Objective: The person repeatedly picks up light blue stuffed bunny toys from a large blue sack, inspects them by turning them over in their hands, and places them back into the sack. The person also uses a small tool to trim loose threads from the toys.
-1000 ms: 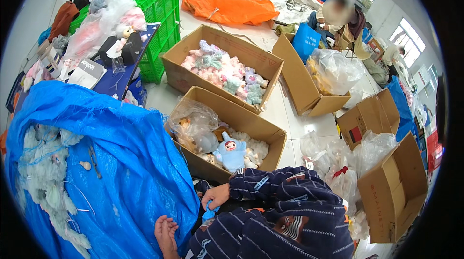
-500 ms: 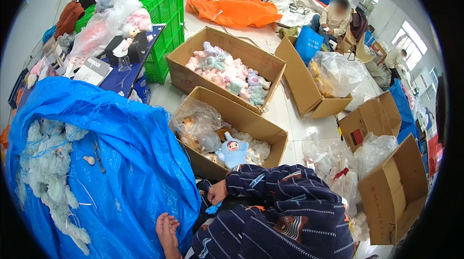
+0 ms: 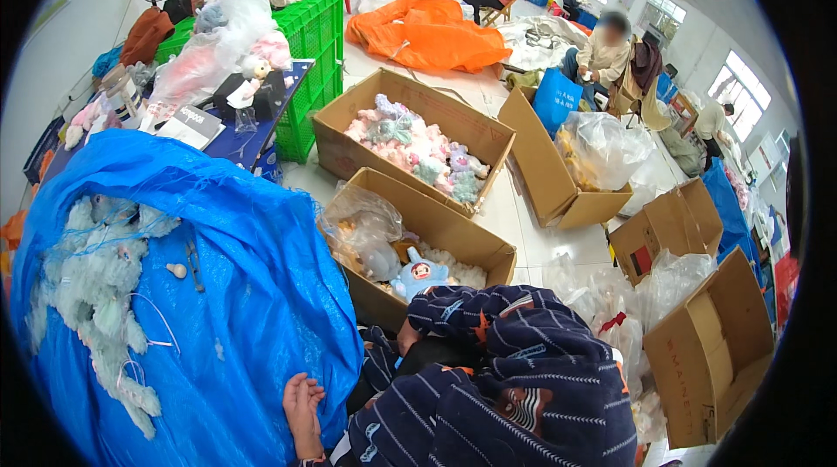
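My left hand [image 3: 302, 413] is at the lower middle, beside the right edge of a blue woven tarp [image 3: 253, 327]. Its fingers are loosely bent and slightly apart, with nothing visible in them. A sliver of my right hand [image 3: 407, 338] shows at its cuff, below the nearer cardboard box; the navy patterned sleeve [image 3: 462, 310] hides its fingers. On the tarp lies a heap of pale grey-green fluffy plush pieces [image 3: 96, 275], with a small cream knob-like piece [image 3: 176, 270] and a slim dark tool [image 3: 193, 266] to their right.
The nearer cardboard box [image 3: 475, 236] holds a light blue plush toy [image 3: 418, 275] and bagged pieces. Behind it, another box [image 3: 349, 118] holds pastel plush toys. Open boxes [image 3: 697, 362] and clear bags stand right. Green crates [image 3: 305, 40] and a cluttered blue table [image 3: 227, 149] are left.
My right hand has gone mostly behind its sleeve, and the small blue piece by it is out of sight. My left hand stays near the tarp's edge. The view has shifted slightly.
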A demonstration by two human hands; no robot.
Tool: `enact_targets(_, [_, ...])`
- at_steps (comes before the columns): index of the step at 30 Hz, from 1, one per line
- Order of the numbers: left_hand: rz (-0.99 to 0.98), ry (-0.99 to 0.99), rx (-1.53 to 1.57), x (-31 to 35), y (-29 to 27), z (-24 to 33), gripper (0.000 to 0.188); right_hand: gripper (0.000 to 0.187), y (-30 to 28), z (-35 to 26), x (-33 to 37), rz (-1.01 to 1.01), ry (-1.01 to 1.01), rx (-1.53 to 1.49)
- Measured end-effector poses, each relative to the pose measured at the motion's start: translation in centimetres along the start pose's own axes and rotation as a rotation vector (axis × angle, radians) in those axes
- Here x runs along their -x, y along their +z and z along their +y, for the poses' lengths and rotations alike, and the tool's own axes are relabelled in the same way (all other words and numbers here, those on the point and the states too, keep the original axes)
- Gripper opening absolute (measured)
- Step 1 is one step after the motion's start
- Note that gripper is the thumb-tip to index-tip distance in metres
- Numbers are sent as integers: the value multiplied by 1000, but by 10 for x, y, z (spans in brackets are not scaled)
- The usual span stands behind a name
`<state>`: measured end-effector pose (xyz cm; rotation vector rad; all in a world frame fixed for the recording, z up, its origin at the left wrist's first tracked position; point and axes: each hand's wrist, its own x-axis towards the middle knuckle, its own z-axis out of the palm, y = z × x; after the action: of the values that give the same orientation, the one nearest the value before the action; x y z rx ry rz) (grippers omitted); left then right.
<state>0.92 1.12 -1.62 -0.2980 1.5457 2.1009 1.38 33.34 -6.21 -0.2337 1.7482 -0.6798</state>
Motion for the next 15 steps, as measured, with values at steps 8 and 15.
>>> enact_targets(8, [-49, 41, 24, 8, -5, -8, 17, 49, 14, -2, -2, 173, 75, 111])
enact_targets(15, [-89, 72, 49, 14, -14, -18, 21, 49, 25, -5, -9, 264, 111, 181])
